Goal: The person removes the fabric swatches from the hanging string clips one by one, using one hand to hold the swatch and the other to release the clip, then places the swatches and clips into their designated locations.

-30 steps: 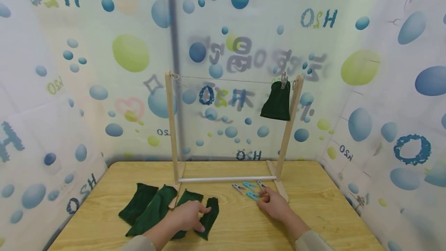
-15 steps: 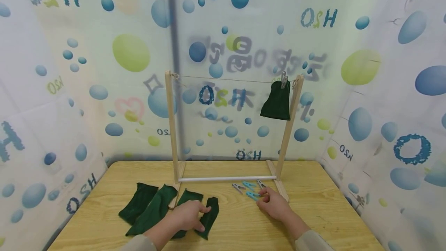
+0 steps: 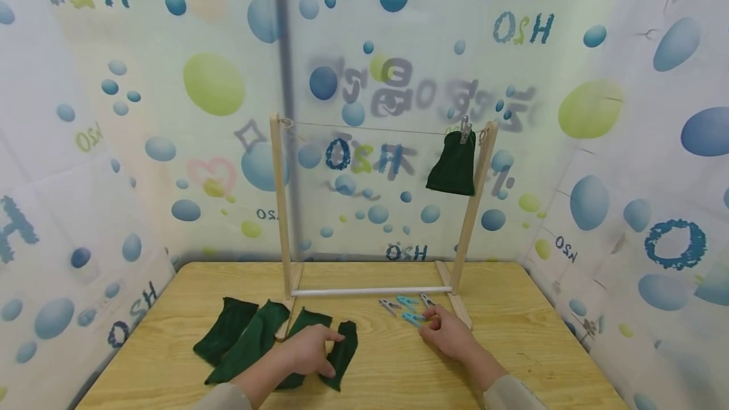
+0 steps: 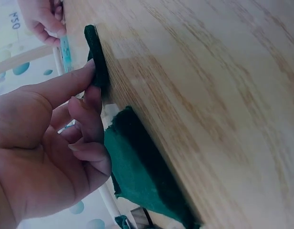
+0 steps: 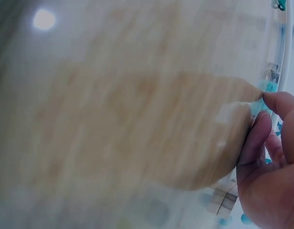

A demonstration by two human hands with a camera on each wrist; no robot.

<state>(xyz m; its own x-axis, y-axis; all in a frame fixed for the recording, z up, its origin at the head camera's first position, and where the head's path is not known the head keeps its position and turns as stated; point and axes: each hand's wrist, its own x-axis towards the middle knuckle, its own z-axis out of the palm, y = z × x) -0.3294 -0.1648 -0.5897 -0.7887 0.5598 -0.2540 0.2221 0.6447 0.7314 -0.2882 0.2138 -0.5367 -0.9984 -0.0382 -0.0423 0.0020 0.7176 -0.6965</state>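
My left hand (image 3: 304, 350) pinches a small dark green cloth (image 3: 345, 348) by its left edge, thumb and index finger on it; in the left wrist view the other fingers are curled. The cloth lies on the wooden table. More green cloths (image 3: 226, 328) are spread to the left, one partly under that hand. At the right, my right hand (image 3: 450, 334) holds the end of a blue clothespin (image 3: 411, 319) between thumb and index finger. Beside it lie another blue clothespin (image 3: 407, 301) and grey ones (image 3: 389, 306). A green cloth (image 3: 454, 166) hangs from the line by a clip (image 3: 466, 130).
A wooden rack stands at the back of the table (image 3: 387, 366), with a left post (image 3: 280, 207), a right post (image 3: 473, 220) and a white bottom rod (image 3: 370, 291). A thin string (image 3: 364, 128) runs between the post tops. Patterned sheets (image 3: 216, 30) enclose the table behind and at the sides.
The view has shifted very slightly. Both hands, the cloths and the clothespins keep their places.
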